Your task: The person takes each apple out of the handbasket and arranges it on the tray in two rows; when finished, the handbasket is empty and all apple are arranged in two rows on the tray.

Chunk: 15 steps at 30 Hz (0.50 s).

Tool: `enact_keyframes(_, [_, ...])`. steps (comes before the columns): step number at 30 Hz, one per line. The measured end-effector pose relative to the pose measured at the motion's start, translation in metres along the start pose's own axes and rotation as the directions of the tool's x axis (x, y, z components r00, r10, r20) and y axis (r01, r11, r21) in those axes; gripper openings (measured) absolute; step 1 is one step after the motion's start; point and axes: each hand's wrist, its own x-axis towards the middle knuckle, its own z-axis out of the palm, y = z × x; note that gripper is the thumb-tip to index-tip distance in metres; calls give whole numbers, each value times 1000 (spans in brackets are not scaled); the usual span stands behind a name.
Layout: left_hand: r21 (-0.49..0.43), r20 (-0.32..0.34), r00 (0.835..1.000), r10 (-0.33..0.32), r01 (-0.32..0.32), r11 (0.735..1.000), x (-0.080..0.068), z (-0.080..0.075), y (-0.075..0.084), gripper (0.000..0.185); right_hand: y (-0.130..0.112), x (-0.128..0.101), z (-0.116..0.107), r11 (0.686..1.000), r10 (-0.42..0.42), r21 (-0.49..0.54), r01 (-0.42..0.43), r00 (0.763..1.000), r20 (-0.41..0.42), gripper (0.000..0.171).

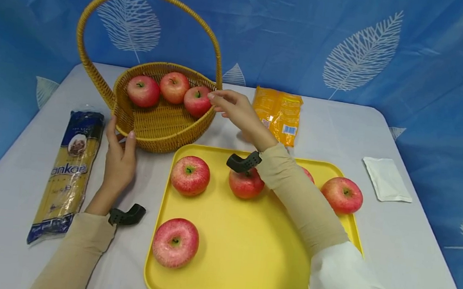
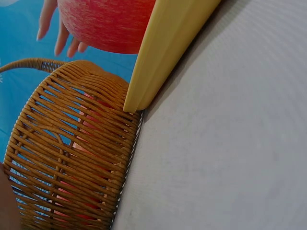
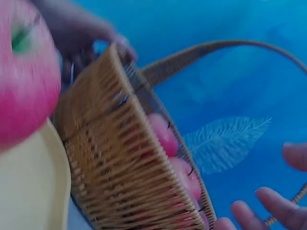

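A woven basket (image 1: 165, 145) with a tall hoop handle stands at the back left, holding three red apples along its back and right side. My left hand (image 1: 120, 164) grips the basket's front-left rim, with the thumb at the edge. Over the right rim is my right hand (image 1: 240, 114), its fingers loosely extended and holding nothing. Those fingertips are beside the rightmost apple (image 1: 197, 102) in the basket; whether they touch it I cannot tell. In the right wrist view the right fingers (image 3: 276, 203) are spread apart.
In front lies a yellow tray (image 1: 242, 260) with several apples, one partly behind the right sleeve. A pasta packet (image 1: 65, 171) lies left of the basket. An orange packet (image 1: 277, 114) is behind the tray, a white sachet (image 1: 387, 179) to its right.
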Motion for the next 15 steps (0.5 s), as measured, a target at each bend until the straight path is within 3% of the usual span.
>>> enact_keyframes(15, [-21, 3, 1000, 9, -9, 1000, -2, 0, 1, 58, -11, 43, 26, 1000, -15, 17, 14, 997, 73, 56])
